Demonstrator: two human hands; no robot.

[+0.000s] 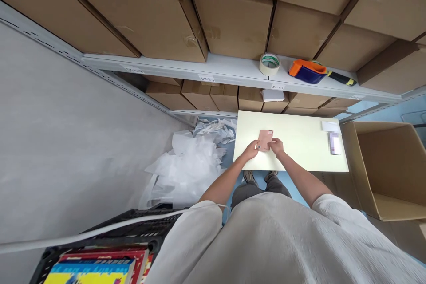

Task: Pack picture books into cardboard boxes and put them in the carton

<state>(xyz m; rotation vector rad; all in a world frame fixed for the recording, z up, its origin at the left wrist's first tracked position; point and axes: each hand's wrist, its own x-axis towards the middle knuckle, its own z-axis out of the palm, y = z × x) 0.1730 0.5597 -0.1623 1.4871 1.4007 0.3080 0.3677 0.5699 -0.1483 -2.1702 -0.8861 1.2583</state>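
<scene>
A flat pink packet (265,140) is held over the pale yellow tabletop (299,142). It has a dark-outlined rounded square at its upper right and a small dark mark low on its left; whether it is a thin box or a sleeve I cannot tell. My left hand (251,149) grips its lower left edge, fingers closed. On the opposite edge my right hand (276,146) pinches the packet between thumb and fingers. A white card or small box (329,126) and a white-and-purple packet (334,143), partly blurred, lie at the table's right end.
Cardboard boxes (233,22) fill the shelves ahead. A tape roll (269,64) and an orange-and-blue tape dispenser (308,71) sit on the shelf edge. White wrapping sheets (189,164) heap at left. An open carton (389,164) stands right; a black crate (146,226) with books is near left.
</scene>
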